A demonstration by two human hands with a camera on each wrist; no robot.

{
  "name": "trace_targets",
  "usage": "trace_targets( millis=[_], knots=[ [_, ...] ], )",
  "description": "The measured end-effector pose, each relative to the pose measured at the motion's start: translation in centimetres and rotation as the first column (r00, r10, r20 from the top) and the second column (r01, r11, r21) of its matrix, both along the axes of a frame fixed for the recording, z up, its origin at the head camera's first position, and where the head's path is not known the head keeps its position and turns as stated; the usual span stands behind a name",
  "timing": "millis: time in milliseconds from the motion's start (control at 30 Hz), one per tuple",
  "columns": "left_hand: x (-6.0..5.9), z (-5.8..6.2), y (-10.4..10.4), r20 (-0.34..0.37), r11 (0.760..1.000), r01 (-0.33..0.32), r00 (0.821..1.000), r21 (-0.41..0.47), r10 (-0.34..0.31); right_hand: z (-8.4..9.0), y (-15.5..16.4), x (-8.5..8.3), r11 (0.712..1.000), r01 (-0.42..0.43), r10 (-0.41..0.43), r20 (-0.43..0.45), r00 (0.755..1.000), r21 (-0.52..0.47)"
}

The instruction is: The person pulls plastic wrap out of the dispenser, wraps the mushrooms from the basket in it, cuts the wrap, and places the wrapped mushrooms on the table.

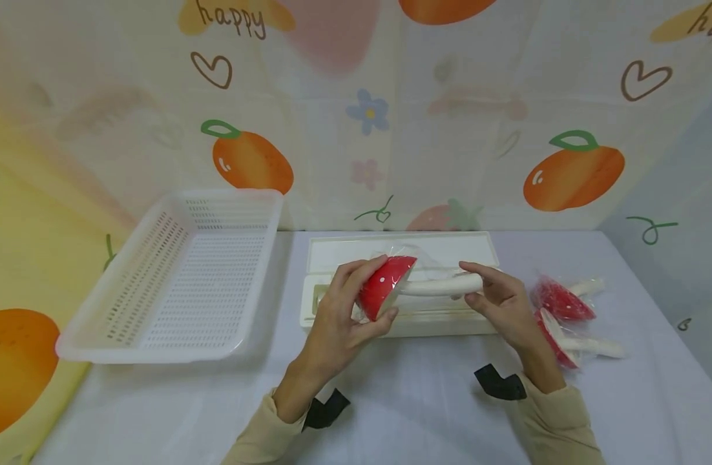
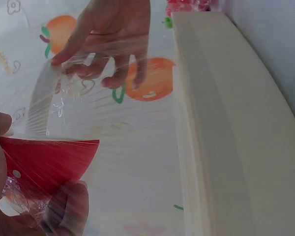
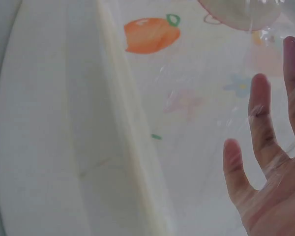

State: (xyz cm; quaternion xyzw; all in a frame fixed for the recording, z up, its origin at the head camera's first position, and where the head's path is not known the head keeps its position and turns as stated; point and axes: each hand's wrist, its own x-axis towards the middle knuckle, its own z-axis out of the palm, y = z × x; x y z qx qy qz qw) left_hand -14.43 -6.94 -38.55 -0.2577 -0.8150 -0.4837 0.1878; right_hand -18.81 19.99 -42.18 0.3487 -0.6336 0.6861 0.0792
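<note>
A toy mushroom with a white-dotted red cap (image 1: 389,284) and a white stem (image 1: 440,286) lies sideways across both hands, above a long white box (image 1: 443,325) whose lid is up. My left hand (image 1: 341,310) grips the cap, thumb below and fingers over the top. At the far stem end, my right hand (image 1: 503,307) pinches between thumb and index finger. Clear plastic film covers the cap (image 2: 49,160) and stretches toward the stem in the left wrist view. In the right wrist view, the right hand's other fingers (image 3: 263,113) are spread behind thin film.
A white perforated basket (image 1: 234,345) stands at the left. Two more toy mushrooms in clear wrap (image 1: 565,303) lie on the right by my right forearm. Behind the white-covered table (image 1: 408,413) hangs a patterned cloth (image 1: 437,129).
</note>
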Motion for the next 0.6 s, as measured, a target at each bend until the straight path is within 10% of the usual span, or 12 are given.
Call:
trace_targets(
  millis=[600],
  knots=[
    [1.3,1.2,0.1,-0.138,1.000,-0.002,0.990,0.005,0.003,3.4,-0.2,2.3,0.997,0.054,-0.048,-0.115,0.992,0.048]
  ],
)
